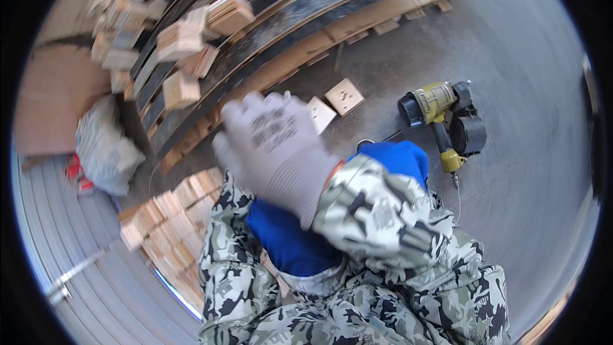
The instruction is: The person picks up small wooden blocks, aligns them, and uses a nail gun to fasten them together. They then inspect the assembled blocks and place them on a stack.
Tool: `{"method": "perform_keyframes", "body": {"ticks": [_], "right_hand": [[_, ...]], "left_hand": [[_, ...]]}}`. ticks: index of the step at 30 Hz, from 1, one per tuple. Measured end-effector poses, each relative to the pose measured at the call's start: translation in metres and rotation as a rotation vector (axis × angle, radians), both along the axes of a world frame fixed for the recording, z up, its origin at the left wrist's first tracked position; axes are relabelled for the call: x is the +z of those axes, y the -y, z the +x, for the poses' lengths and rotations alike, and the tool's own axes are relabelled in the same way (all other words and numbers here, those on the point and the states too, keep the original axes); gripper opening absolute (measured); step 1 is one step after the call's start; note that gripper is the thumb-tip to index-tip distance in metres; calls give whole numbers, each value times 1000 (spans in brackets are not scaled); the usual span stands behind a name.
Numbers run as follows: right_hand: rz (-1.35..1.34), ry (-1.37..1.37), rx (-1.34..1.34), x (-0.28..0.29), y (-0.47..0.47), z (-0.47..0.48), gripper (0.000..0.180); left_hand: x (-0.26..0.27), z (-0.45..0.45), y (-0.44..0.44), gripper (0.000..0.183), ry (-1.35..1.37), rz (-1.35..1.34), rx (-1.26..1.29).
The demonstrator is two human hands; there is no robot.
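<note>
My right hand (273, 148), in a pale glove with dark print on its back, is raised in front of my body. Its fingers are blurred and point away from me, and its palm side is hidden, so any held object cannot be made out. My left hand is out of view. Just beyond the right hand, two square wooden blocks lie on the floor: one block (345, 97) shows dark marks on top, and the other block (321, 115) is partly covered by the glove. A yellow and black coil nailer (443, 122) lies on the floor to the right, with a line at its handle end.
Ahead stands a wooden pallet (306, 52) with stacks of wooden blocks (230, 13) on it. More stacked blocks (167, 230) are at lower left. A whitish sack (107, 148) sits near a brown panel (62, 100) and a ribbed metal surface (48, 220).
</note>
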State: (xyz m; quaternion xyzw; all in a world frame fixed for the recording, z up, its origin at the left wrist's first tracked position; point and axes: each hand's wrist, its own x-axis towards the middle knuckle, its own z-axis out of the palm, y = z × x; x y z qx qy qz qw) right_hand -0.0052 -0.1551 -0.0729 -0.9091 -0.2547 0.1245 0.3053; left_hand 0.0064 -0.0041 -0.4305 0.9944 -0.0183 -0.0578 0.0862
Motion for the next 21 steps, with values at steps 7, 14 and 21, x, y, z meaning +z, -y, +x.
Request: {"method": "perform_keyframes", "body": {"ticks": [7,14,21], "right_hand": [[4,-111,23,2,12,11,38],[31,-127,64,-1,4,-6,37],[17,-140,133,1,5,-18,36]], "left_hand": [[-43,14,43,128,-437,-128,129],[22,-3,45,124,-255,-103,-123],[15,-7,45,129,-193,-55,-207]]}}
